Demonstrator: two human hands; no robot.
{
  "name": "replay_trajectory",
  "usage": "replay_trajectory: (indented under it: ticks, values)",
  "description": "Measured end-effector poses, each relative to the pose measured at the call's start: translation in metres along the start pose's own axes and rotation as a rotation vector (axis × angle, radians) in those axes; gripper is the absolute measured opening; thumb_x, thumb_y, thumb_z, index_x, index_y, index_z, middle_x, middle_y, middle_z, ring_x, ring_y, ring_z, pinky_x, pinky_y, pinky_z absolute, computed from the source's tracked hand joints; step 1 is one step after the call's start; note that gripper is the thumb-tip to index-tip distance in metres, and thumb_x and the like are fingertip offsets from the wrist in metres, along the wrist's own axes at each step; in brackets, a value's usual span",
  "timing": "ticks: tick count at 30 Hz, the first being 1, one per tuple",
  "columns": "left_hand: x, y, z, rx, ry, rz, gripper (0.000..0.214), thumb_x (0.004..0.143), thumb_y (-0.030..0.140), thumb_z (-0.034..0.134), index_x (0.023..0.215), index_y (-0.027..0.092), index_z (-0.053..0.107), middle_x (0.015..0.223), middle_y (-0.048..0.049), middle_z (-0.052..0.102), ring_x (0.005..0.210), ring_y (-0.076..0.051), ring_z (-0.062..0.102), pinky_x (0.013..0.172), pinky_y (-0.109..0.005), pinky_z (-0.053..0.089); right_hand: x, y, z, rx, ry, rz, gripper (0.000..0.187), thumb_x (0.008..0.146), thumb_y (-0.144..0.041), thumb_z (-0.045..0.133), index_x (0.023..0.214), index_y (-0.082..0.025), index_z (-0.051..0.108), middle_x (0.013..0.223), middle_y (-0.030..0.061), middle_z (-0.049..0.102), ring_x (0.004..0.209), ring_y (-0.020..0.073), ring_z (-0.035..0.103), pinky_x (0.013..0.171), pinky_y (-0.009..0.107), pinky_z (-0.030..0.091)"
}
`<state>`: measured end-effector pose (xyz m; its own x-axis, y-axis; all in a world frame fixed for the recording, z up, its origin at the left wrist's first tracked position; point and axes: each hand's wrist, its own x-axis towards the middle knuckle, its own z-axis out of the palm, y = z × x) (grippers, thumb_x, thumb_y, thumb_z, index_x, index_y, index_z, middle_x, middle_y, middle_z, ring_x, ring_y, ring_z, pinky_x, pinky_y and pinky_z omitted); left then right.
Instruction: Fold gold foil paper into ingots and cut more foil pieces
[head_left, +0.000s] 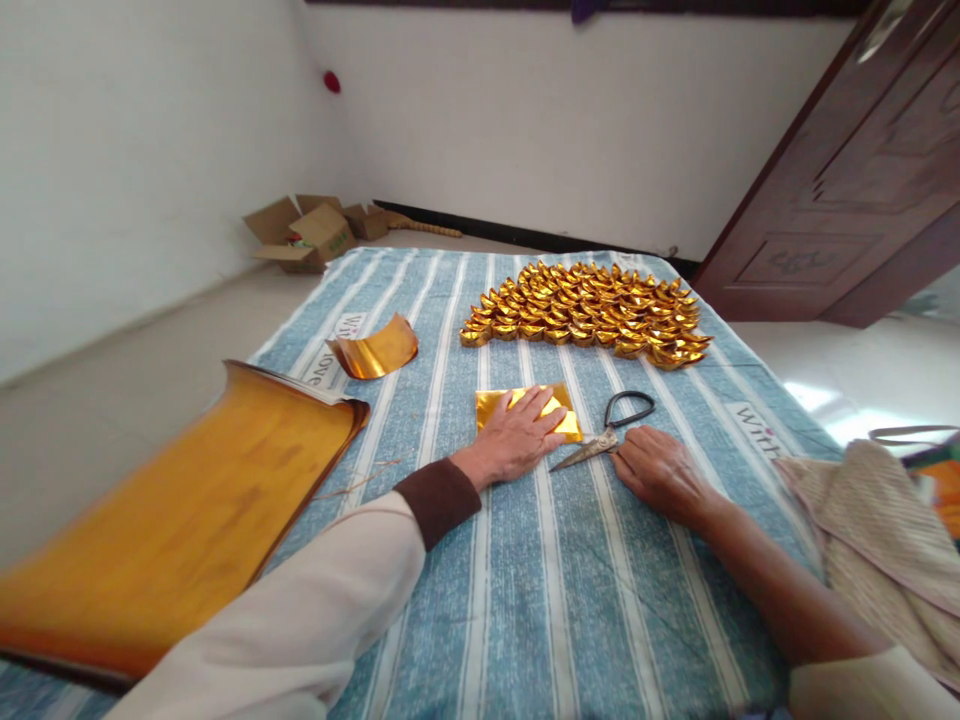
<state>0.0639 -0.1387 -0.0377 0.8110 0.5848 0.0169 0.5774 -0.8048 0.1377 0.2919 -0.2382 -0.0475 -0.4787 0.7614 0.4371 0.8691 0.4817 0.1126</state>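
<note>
A square of shiny gold foil paper (493, 404) lies on the striped tablecloth. My left hand (521, 435) rests flat on top of it, palm down with fingers stretched out, hiding its middle. To the right is a pair of scissors (592, 449) with dark handles, its blades pointing toward the lower left, near the paper's corner. My right hand (660, 472) is closed at the scissors' handle side; one black loop shows above the knuckles, while the other is hidden by the fingers. Farther back, rows of folded gold foil ingots (585, 312) are packed closely together.
A large stack of gold sheets (187, 500) hangs past the table's left edge. A curled gold sheet (379, 348) lies behind it. A beige cloth (877, 560) is at the right edge. Cardboard boxes (307, 235) stand on the floor behind; a brown door (825, 190) is at right.
</note>
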Motion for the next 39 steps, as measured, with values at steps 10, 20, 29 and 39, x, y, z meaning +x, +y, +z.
replay_trajectory:
  ticks: [10,20,29,39]
  values:
    - [0.002,0.001,-0.001,-0.039,-0.027,-0.019,0.045,0.098,0.044,0.026,0.137,0.027,0.042,0.153,-0.0099,0.030,0.141,-0.028,0.021,0.109,-0.054,0.017,-0.016,-0.006,-0.007,-0.003,-0.009,-0.013,0.033,0.091,-0.014,0.043,0.059,-0.019,0.052,0.063,0.0028,0.046,0.063,0.0171,0.041,0.061,0.032,0.027]
    - [0.004,-0.001,0.001,-0.072,-0.044,-0.026,0.049,0.098,0.048,0.023,0.139,0.027,0.041,0.153,-0.0099,0.029,0.142,-0.028,0.021,0.109,-0.055,0.016,-0.002,-0.006,-0.001,0.016,-0.013,0.011,0.030,0.092,-0.018,0.045,0.064,-0.018,0.054,0.064,0.0025,0.049,0.063,0.0161,0.043,0.062,0.031,0.028]
    - [0.004,-0.003,0.006,-0.050,-0.021,-0.010,0.049,0.098,0.048,0.022,0.139,0.026,0.040,0.153,-0.0115,0.029,0.141,-0.030,0.020,0.108,-0.057,0.017,0.006,-0.014,0.001,0.017,-0.005,-0.019,0.031,0.092,-0.016,0.045,0.063,-0.018,0.054,0.063,0.0031,0.049,0.063,0.0166,0.041,0.060,0.032,0.025]
    - [0.010,-0.005,-0.010,-0.100,-0.146,-0.029,0.047,0.097,0.039,0.034,0.142,0.025,0.036,0.155,-0.0105,0.027,0.141,-0.028,0.023,0.108,-0.053,0.021,-0.002,-0.018,-0.003,-0.007,-0.012,-0.026,0.032,0.092,-0.015,0.046,0.060,-0.019,0.052,0.063,0.0035,0.048,0.064,0.0179,0.041,0.060,0.032,0.026]
